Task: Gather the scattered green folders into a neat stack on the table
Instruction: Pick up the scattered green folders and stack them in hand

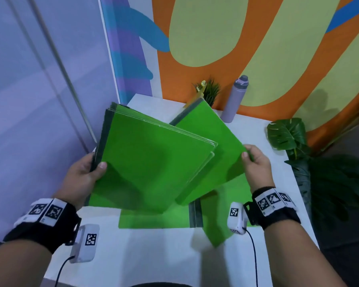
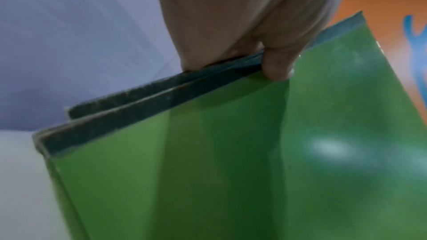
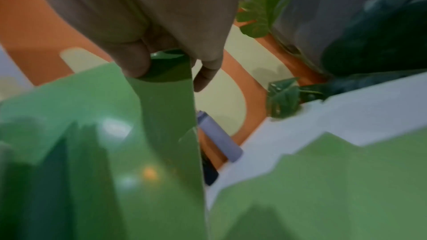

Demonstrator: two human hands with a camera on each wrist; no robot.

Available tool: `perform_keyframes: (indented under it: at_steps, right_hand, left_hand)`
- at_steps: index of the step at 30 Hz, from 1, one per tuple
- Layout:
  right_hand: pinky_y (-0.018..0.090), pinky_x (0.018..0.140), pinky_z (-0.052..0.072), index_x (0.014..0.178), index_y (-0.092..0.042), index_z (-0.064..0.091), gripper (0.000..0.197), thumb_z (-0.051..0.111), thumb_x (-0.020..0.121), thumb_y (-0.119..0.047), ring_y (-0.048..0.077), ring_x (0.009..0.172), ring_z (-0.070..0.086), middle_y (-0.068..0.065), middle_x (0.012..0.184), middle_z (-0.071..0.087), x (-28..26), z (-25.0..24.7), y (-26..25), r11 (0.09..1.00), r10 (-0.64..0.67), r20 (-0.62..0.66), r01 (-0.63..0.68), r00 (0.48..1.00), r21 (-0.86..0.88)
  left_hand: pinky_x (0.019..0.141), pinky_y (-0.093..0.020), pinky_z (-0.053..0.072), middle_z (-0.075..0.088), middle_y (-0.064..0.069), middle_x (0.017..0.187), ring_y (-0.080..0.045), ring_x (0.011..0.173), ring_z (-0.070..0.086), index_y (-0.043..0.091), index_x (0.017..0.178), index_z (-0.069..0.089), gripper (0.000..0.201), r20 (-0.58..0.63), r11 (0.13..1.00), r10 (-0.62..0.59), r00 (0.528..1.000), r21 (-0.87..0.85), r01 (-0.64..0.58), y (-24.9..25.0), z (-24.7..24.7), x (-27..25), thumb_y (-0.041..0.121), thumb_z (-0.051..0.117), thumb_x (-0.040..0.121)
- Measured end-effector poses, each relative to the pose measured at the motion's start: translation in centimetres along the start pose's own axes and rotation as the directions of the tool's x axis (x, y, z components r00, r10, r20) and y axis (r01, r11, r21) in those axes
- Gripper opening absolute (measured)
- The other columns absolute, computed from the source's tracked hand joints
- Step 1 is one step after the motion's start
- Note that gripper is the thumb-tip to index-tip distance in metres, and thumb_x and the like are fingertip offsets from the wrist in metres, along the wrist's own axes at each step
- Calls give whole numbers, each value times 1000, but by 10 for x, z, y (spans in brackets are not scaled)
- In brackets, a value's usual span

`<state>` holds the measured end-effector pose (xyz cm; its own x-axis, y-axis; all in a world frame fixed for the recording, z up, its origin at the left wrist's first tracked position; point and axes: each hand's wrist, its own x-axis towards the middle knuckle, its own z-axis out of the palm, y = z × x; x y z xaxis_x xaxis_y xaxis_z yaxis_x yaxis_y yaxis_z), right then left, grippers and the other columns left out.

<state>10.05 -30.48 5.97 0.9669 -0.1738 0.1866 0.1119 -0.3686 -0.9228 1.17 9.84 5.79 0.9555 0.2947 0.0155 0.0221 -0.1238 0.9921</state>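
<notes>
My left hand [image 1: 89,172] grips a bundle of green folders [image 1: 153,162] by its dark spine edge, thumb on top, lifted above the white table [image 1: 153,255]; the left wrist view shows the thumb [image 2: 276,65] pressed on the bundle [image 2: 208,171]. My right hand [image 1: 254,162] pinches the corner of a single green folder [image 1: 214,141], tilted and partly tucked under the bundle; in the right wrist view the fingers [image 3: 136,61] clamp that folder [image 3: 161,116]. More green folders [image 1: 158,221] lie flat on the table below, one [image 1: 218,226] angled at the right.
A lilac water bottle [image 1: 235,98] and a small potted plant [image 1: 210,91] stand at the table's far edge against the painted wall. Large leafy plants [image 1: 288,135] crowd the table's right side. Bare white tabletop lies near me.
</notes>
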Motion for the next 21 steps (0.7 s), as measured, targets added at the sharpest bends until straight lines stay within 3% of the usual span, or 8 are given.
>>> perform_keyframes:
  at_steps: [2,5,8,10,13,16,19,21]
  right_hand:
    - [40,89,48,96,-33,68,29,48,89,-14,21,91,60,11,98,68,0,-5,-25,989,-124,-15,125,992,74]
    - [24,79,43,94,-33,64,31,48,90,-7,7,80,53,-16,83,59,-6,2,-53,954,-272,24,266,962,137]
    - [23,74,39,95,-27,65,28,48,90,-4,8,75,48,-2,80,54,-15,13,-65,932,-335,95,315,937,180]
    - [27,71,36,97,-19,66,24,48,89,-6,13,73,44,14,79,48,-19,16,-67,929,-328,149,290,933,228]
    - [24,70,35,95,-14,68,22,48,90,-8,14,74,45,18,80,51,-23,17,-66,933,-323,185,278,928,230]
    - [21,70,35,90,-31,68,29,49,90,-9,7,71,45,-3,74,51,-24,16,-63,931,-340,165,306,926,200]
    - [37,97,39,105,-35,67,23,53,90,-22,19,110,51,-6,106,54,-25,20,-60,919,-391,120,381,913,100]
    - [38,115,25,131,-28,51,43,57,89,-33,19,138,31,-1,139,38,-27,22,-57,934,-357,105,351,928,73]
  left_hand:
    - [105,-39,37,61,0,121,-15,114,51,20,123,60,36,67,994,93,993,45,-96,9,4,6,-1,52,94]
    - [118,-33,24,44,16,150,0,141,35,30,149,38,66,179,970,212,961,84,-229,11,7,10,4,57,91]
    - [122,-30,16,33,20,155,-1,147,23,38,149,33,74,184,931,303,935,152,-332,8,19,10,-1,57,91]
    - [119,-31,26,50,20,143,-8,140,38,53,131,47,59,128,920,332,935,174,-351,9,28,8,13,59,89]
    - [92,-43,46,60,-14,108,-21,99,55,45,102,58,23,45,931,312,949,183,-315,2,32,6,30,55,85]
    - [92,-44,44,59,-15,112,-27,101,55,44,109,56,31,119,956,244,963,136,-259,-3,30,7,25,55,85]
    - [84,-45,39,52,-14,98,-25,90,47,45,96,54,28,129,980,196,972,-9,-197,2,37,6,20,55,84]
    - [84,-44,39,50,-11,98,-22,91,46,46,92,54,33,65,977,208,976,-71,-203,7,42,4,14,54,84]
